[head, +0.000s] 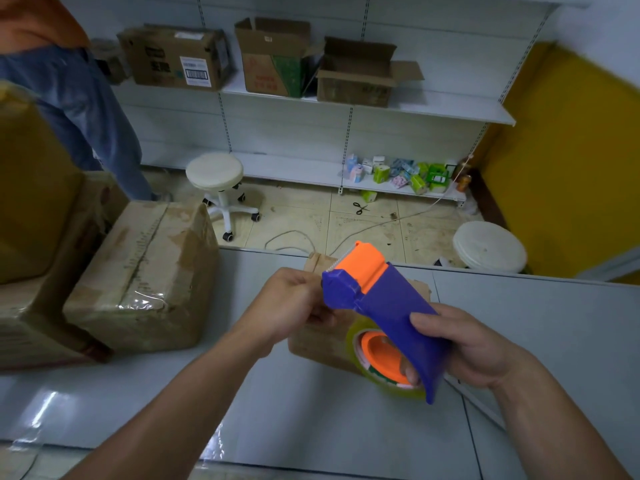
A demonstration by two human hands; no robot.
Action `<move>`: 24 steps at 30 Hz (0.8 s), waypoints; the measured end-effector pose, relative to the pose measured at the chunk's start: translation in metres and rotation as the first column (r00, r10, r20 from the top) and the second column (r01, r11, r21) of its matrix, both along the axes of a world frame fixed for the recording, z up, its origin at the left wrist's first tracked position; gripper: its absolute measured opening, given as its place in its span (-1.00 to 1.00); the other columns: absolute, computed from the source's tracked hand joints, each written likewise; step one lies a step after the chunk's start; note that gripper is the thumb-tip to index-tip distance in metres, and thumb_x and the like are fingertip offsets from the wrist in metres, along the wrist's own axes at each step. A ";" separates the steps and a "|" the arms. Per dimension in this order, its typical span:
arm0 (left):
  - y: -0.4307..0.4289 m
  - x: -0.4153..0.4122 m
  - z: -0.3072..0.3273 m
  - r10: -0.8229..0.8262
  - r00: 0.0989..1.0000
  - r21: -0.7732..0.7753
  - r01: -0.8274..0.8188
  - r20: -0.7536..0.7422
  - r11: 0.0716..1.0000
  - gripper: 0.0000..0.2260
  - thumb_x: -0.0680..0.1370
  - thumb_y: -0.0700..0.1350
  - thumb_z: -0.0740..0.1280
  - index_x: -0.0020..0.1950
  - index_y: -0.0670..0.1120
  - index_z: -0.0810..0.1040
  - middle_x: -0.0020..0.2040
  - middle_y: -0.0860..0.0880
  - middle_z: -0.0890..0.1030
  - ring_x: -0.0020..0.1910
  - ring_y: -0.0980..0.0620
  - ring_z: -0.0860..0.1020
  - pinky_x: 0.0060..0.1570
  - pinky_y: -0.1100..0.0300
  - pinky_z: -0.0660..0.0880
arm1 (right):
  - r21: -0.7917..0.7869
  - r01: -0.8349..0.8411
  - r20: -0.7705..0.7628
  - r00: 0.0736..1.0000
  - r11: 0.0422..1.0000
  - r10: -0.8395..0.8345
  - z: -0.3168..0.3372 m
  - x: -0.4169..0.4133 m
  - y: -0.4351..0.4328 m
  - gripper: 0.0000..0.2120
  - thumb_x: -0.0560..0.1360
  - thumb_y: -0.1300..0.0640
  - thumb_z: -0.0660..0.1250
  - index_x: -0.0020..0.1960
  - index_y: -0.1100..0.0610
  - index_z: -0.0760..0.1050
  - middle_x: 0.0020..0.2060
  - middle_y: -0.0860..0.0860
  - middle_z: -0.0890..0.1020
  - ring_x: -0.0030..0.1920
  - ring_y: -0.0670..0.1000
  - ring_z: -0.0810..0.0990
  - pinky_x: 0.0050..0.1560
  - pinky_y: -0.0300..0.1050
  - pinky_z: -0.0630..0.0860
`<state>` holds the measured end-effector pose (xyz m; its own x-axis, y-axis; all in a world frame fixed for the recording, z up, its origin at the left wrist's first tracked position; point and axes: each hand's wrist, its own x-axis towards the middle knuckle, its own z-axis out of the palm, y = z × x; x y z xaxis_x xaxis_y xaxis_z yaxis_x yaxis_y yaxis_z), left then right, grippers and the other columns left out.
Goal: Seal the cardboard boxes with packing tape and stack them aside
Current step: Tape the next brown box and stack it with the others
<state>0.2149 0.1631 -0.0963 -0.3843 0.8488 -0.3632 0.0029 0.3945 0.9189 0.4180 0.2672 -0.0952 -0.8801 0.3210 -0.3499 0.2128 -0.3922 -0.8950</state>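
Your right hand [464, 344] was wrapped around the purple body of the tape dispenser [384, 306], fingers curled over its edge and into the orange core of the roll [384, 358]. Your left hand [294, 303] was closed in a pinch right at the dispenser's nose, beside the orange toothed blade; it seemed to be pulling the tape's loose end, though clear film can't be made out there.

You looked to be at the step of freeing the tape before laying a strip. The next move would call for drawing out enough tape and pressing its end onto the small cardboard box [322, 337] directly beneath your hands on the grey table [519, 323].

That box showed only in part: brown, scuffed, lying flat. To your left a larger box [145, 275] already carried glossy tape along its seam and edges, resting against a stack of others [38, 237].
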 end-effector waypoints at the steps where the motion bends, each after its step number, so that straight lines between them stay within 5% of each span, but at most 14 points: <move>1: 0.002 -0.001 0.002 0.002 1.000 0.018 -0.001 -0.012 1.000 -0.78 0.55 -0.24 0.27 -0.17 -0.22 0.69 -0.28 -0.18 0.68 -0.31 0.03 0.61 -0.22 0.27 0.57 | 0.016 -0.024 0.009 1.000 1.000 0.024 0.005 0.000 0.004 -0.52 0.13 -0.23 0.60 -0.15 0.11 0.68 -0.38 0.21 0.65 -0.42 0.09 0.64 -0.37 -0.15 0.57; 4: 0.008 -0.012 0.009 0.050 0.999 0.103 -0.048 -0.017 0.994 -0.77 0.60 -0.12 0.29 -0.12 -0.17 0.71 -0.28 -0.13 0.68 -0.25 0.03 0.65 -0.16 0.20 0.59 | 0.047 -0.087 0.054 0.995 0.995 0.084 0.019 0.003 0.014 -0.54 0.14 -0.22 0.60 -0.14 0.09 0.67 -0.34 0.16 0.68 -0.40 0.07 0.66 -0.37 -0.17 0.58; 9: 0.013 -0.030 0.018 0.099 0.995 0.164 -0.095 -0.019 0.982 -0.74 0.61 -0.04 0.29 -0.05 -0.16 0.69 -0.21 -0.07 0.72 -0.25 0.07 0.67 -0.34 0.39 0.48 | 0.171 -0.144 0.215 0.971 0.975 0.106 0.035 0.013 0.036 -0.33 0.03 -0.26 0.62 -0.08 0.22 0.63 -0.24 0.19 0.70 -0.31 0.04 0.68 -0.31 -0.21 0.56; 15: 0.017 -0.028 0.007 0.166 0.982 0.235 -0.140 -0.095 0.962 -0.76 0.61 0.01 0.28 0.02 -0.06 0.71 -0.10 0.08 0.73 -0.06 0.21 0.67 0.03 0.24 0.54 | 0.262 -0.318 0.430 0.884 0.911 0.185 0.059 0.009 0.060 -0.47 0.20 -0.23 0.51 -0.01 0.12 0.65 -0.05 0.15 0.71 -0.10 0.06 0.68 -0.16 -0.23 0.55; 24: 0.015 -0.042 -0.030 0.245 0.969 0.151 -0.240 -0.018 0.959 -0.83 0.60 0.02 0.31 -0.06 0.06 0.70 -0.08 0.15 0.70 0.05 0.18 0.63 0.11 0.20 0.51 | 0.344 -0.414 0.673 0.735 0.843 0.086 0.063 0.001 0.076 -0.49 0.24 -0.20 0.47 0.04 0.13 0.59 -0.13 0.04 0.73 -0.16 -0.02 0.68 -0.20 -0.26 0.53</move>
<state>0.1734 0.1785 -0.1261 -0.5956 0.7715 -0.2238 -0.0419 0.2483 0.9678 0.4188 0.3435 -0.0327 -0.5915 0.3805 -0.7108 0.7996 0.1634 -0.5779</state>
